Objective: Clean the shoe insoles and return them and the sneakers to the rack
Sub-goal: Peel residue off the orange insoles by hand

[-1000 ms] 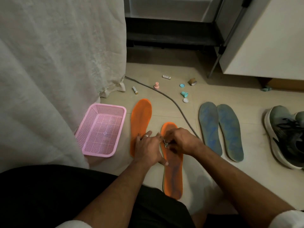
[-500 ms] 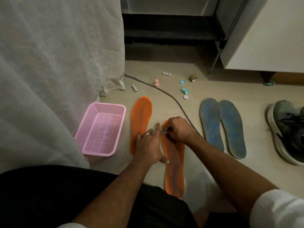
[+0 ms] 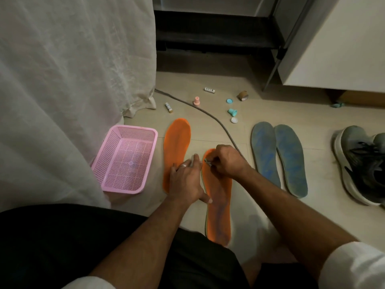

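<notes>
Two orange insoles lie on the tiled floor in front of me. The near orange insole (image 3: 218,207) runs toward my lap; the far orange insole (image 3: 177,142) lies to its left. My left hand (image 3: 186,180) lies flat with straight fingers across both, its thumb on the near one. My right hand (image 3: 226,162) is curled at the near insole's toe end and pinches a small pale thing against it; what that thing is I cannot tell. Two blue-grey insoles (image 3: 279,157) lie side by side to the right. A grey sneaker (image 3: 362,163) sits at the right edge.
A pink mesh basket (image 3: 125,159) stands left of the orange insoles, against a white curtain (image 3: 73,80). A grey cable (image 3: 210,117) crosses the floor behind them. Small caps, batteries and a tape roll (image 3: 243,95) are scattered beyond. A white cabinet (image 3: 333,49) stands at the back right.
My right hand has slid up the near orange insole toward its toe end. My left hand's fingers have stretched forward. The view has shifted slightly.
</notes>
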